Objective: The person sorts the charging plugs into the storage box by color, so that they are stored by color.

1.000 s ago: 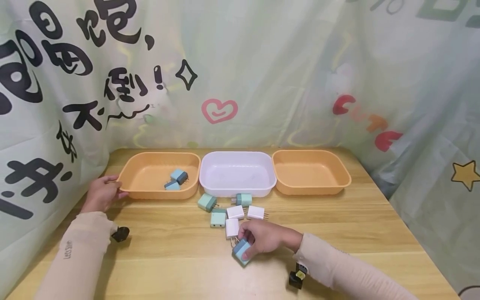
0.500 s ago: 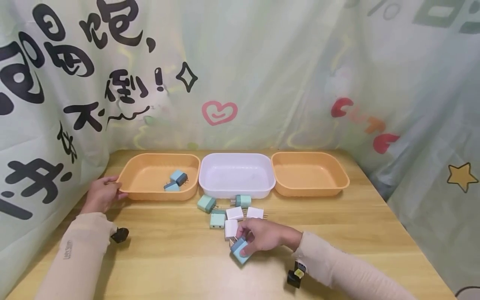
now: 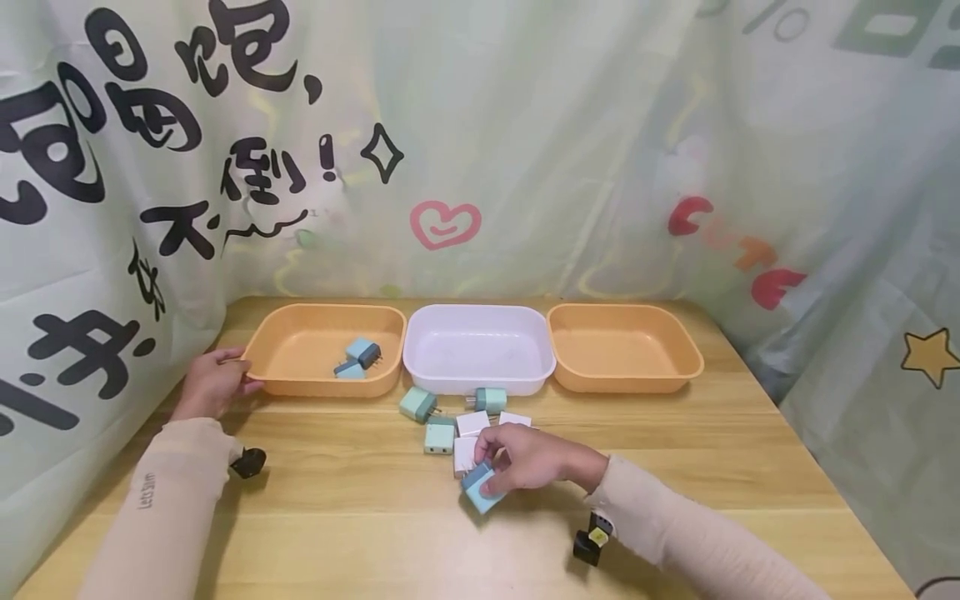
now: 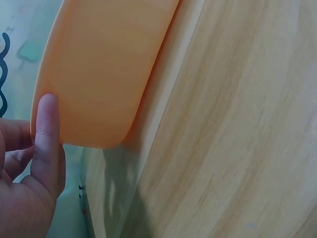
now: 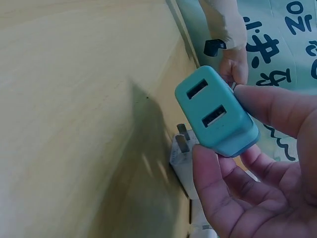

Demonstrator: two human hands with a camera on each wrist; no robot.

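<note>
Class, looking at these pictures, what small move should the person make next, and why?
Probably carry the blue charger held in the right grip toward the left orange tray: two similar blue chargers lie there, while the left grip holds that tray's outer edge.

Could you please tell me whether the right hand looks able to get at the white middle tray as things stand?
Most likely yes: the right hand holds a light blue charger, but the white middle tray is open-topped, and only low chargers on the table lie between.
</note>
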